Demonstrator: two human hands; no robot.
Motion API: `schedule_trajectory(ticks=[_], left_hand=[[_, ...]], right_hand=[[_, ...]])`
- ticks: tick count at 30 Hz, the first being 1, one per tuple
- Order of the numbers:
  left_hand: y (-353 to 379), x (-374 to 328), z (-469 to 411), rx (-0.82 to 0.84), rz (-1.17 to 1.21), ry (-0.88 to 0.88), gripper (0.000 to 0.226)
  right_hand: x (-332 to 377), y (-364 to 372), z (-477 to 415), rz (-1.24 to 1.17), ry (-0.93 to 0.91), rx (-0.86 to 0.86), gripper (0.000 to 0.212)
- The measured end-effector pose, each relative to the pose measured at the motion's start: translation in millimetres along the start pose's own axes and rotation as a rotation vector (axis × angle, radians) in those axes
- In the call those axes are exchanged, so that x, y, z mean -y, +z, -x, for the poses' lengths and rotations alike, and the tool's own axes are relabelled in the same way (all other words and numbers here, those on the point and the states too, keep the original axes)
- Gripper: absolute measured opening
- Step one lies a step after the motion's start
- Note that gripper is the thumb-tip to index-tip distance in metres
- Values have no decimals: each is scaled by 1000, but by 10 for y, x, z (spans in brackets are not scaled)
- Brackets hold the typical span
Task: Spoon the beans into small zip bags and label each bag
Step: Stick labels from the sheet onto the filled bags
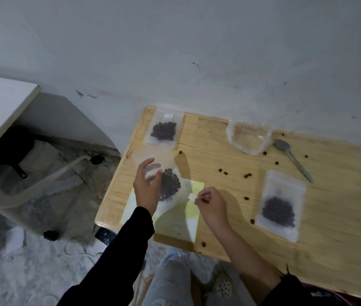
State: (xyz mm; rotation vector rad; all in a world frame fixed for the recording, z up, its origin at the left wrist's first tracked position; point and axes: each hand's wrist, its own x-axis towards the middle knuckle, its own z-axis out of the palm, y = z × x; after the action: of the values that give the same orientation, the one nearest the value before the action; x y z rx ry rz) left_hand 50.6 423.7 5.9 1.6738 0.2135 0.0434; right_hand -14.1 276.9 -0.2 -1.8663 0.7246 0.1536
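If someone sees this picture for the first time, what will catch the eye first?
The left hand holds a bag of dark beans over the near left part of the table, and the right hand pinches a small white label beside it. A far bag at the left corner and a right bag lie flat and filled, with loose beans scattered between them.
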Motion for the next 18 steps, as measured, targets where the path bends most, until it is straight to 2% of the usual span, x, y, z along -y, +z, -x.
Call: schedule_trajectory(ticks=[5, 8, 12, 18], left_hand=[[208, -155, -131, 186, 8, 7, 36], [403, -304, -178, 354, 39, 14, 40], [613, -491, -193, 554, 40, 24, 45], [793, -618, -271, 653, -13, 89, 46]], right_hand=[[349, -530, -252, -186, -62, -194, 17], [620, -682, -353, -260, -156, -155, 23], [865, -773, -433, -205, -264, -62, 22], [945, -902, -533, -120, -293, -97, 22]])
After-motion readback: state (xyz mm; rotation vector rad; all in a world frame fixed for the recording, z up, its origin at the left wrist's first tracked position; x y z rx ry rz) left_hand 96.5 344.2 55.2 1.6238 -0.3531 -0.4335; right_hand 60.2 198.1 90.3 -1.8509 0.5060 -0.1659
